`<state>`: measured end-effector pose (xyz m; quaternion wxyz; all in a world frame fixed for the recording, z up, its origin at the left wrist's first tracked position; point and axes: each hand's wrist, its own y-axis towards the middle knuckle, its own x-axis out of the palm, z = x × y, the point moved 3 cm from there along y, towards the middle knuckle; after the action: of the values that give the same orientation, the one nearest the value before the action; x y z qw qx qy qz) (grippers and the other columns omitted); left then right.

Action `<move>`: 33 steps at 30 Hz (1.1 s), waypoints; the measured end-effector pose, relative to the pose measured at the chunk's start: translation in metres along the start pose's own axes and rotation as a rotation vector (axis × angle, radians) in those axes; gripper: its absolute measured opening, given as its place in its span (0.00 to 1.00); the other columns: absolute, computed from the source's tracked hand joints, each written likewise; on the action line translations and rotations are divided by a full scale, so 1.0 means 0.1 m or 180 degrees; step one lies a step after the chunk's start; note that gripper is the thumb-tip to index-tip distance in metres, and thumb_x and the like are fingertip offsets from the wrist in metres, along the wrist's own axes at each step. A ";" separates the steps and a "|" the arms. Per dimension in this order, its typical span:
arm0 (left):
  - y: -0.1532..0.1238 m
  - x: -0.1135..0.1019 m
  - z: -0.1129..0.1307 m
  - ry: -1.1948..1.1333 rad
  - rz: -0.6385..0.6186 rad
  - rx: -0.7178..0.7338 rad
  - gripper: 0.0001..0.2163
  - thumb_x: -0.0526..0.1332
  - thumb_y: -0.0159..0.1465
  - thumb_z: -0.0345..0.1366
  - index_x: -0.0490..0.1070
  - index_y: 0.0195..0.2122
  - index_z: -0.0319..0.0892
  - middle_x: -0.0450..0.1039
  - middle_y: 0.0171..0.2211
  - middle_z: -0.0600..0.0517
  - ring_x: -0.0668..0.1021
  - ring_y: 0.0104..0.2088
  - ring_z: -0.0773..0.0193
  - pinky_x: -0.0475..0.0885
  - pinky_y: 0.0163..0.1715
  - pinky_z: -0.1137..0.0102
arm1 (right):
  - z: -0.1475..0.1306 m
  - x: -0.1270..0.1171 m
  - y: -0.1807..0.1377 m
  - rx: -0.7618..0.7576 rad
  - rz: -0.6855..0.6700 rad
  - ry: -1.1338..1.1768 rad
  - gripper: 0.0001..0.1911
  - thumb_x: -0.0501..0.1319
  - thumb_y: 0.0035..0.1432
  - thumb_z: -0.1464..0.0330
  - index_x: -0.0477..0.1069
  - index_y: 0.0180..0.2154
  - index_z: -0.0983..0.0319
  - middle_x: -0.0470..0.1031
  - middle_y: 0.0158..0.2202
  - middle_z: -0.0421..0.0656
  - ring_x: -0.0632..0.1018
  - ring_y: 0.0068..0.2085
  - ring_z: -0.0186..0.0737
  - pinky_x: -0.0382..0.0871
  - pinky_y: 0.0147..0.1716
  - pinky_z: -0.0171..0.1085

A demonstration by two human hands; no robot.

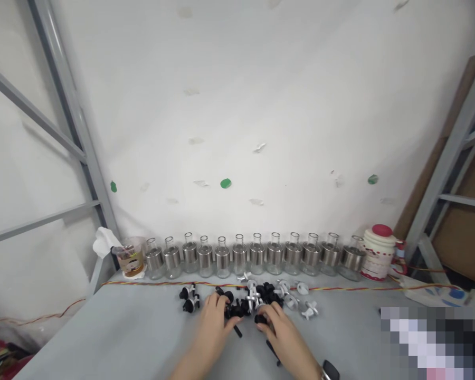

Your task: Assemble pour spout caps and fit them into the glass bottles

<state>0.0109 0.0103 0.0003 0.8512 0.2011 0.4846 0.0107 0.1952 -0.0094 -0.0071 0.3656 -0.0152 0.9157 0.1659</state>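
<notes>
My left hand rests at the near left of a pile of black stopper pieces, thumb and fingers apart around some of them. A thin black tube sticks out below its thumb. My right hand pinches a black stopper between thumb and forefinger. Beneath that hand lies another black tube, and I cannot tell whether it joins the held stopper. White and silvery pourer tops lie behind and right of the pile. Two black-and-silver pourers lie to its left.
A row of glass bottles with steel sleeves lines the back of the grey table. A twisted red-yellow wire runs in front. A cup stands left, a cream jar with red lid right. Metal frame posts flank the table.
</notes>
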 end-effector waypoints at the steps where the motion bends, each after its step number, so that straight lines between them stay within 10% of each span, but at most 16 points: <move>1: 0.00 -0.01 -0.01 -0.0010 0.0038 -0.0025 0.14 0.59 0.55 0.44 0.68 0.39 0.41 0.67 0.37 0.48 0.70 0.40 0.55 0.66 0.40 0.62 | 0.01 -0.02 0.01 0.0018 0.0088 0.0162 0.06 0.53 0.53 0.70 0.66 0.35 0.58 0.67 0.35 0.41 0.71 0.35 0.39 0.65 0.36 0.35; 7: 0.05 -0.06 0.07 0.0245 0.0355 0.0356 0.16 0.50 0.62 0.39 0.63 0.48 0.39 0.67 0.44 0.44 0.68 0.46 0.55 0.63 0.45 0.60 | 0.13 -0.08 0.12 0.0388 0.0714 0.1217 0.11 0.57 0.51 0.60 0.67 0.31 0.61 0.67 0.26 0.39 0.70 0.27 0.37 0.65 0.27 0.34; 12: 0.03 0.09 0.35 0.0377 -0.0136 0.1188 0.25 0.52 0.60 0.32 0.48 0.58 0.47 0.60 0.55 0.49 0.61 0.54 0.56 0.58 0.51 0.58 | 0.18 -0.07 0.17 0.0743 0.0645 0.1961 0.18 0.57 0.47 0.53 0.66 0.30 0.62 0.65 0.21 0.37 0.66 0.20 0.33 0.61 0.19 0.32; 23: 0.00 0.15 0.39 0.0006 -0.0214 0.0683 0.08 0.61 0.53 0.30 0.67 0.34 0.43 0.68 0.42 0.51 0.67 0.45 0.56 0.61 0.47 0.59 | 0.18 0.03 0.16 0.1045 0.0629 0.2294 0.24 0.57 0.40 0.46 0.64 0.26 0.61 0.65 0.17 0.36 0.69 0.17 0.35 0.63 0.18 0.34; 33: -0.01 0.16 0.38 -0.0011 -0.0337 0.0828 0.23 0.58 0.54 0.24 0.60 0.51 0.49 0.67 0.43 0.50 0.67 0.45 0.57 0.62 0.46 0.60 | 0.15 0.11 0.13 0.1047 0.0462 0.2321 0.24 0.57 0.40 0.46 0.64 0.27 0.60 0.69 0.24 0.38 0.74 0.22 0.37 0.67 0.21 0.34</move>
<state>0.0505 0.0004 0.0034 0.8182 0.2839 0.4903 -0.0974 0.1954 0.0089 -0.0210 0.0018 0.0503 0.9984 0.0264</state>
